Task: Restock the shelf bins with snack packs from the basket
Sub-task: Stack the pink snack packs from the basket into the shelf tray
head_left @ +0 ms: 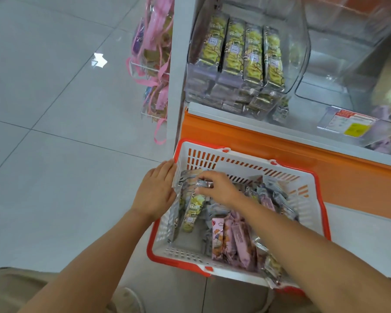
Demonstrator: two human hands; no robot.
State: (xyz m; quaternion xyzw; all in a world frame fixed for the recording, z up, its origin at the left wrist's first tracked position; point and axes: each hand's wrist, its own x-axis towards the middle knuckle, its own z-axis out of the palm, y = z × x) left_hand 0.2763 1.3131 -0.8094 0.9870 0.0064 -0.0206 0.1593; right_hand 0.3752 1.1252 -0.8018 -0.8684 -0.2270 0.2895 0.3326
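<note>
A white basket with an orange rim (239, 161) sits on the floor below the shelf. It holds several yellow-green snack packs (193, 208) at its left side and pink and purple packs (233, 240) at its right. My left hand (157, 190) presses flat against a stack of packs at the basket's left wall. My right hand (219, 188) reaches into the basket, its fingers closed on the silver end of a pack (204, 184). On the shelf above, a clear bin (300, 53) holds upright rows of yellow-green packs (242, 50).
A second clear bin (339, 71) stands to the right on the shelf, with a price label (350, 125) at the shelf's orange front (257, 141). Pink ribbon-tied bags (156, 53) hang on a wire rack at the shelf's left end. Grey tiled floor spreads to the left.
</note>
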